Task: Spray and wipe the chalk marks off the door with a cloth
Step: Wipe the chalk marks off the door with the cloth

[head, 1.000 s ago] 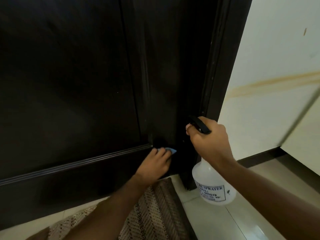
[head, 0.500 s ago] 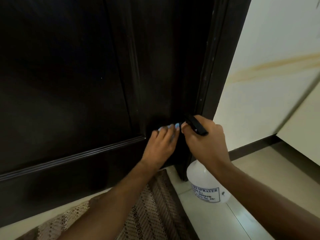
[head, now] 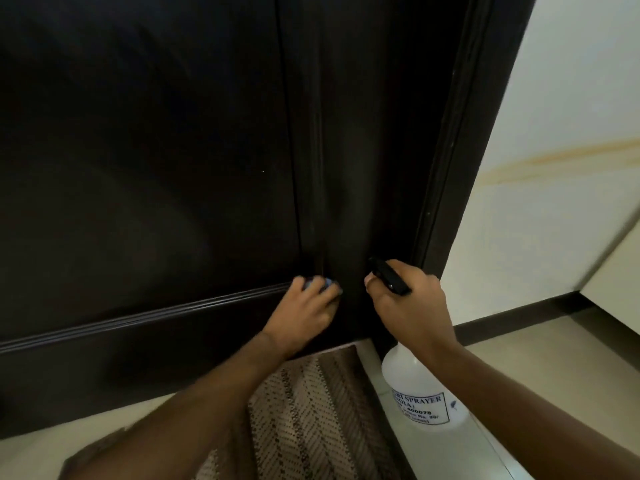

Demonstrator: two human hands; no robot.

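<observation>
So the cloth (head: 320, 284) is the thing to watch here. It's a small blue wad, mostly hidden, pressed flat against the door (head: 156, 150) low down, right where the upright groove of the panel meets the horizontal moulding. Only a bit of blue pokes out past the fingertips, so it sits under and just ahead of the left hand's fingers (head: 304, 284), between them and the wood. Those fingers look fairly straight and spread, pushing the cloth on rather than bunching it up.

The left hand (head: 308, 311) is clearly the one on the job. The right hand (head: 412, 304) is just beside it, toward the door's hinge-side edge, with its fingers curled round the black trigger head of the spray bottle (head: 426, 393), whose nozzle points at the door. The bottle's clear body hangs below the wrist, above the floor (head: 519, 375).

I honestly can't make out any chalk on the dark wood, so no idea which way the next swipe should go. My guess is along the groove or the moulding, since that's where dust would hide.

There's a striped mat (head: 311, 420) at the door's bottom edge.
</observation>
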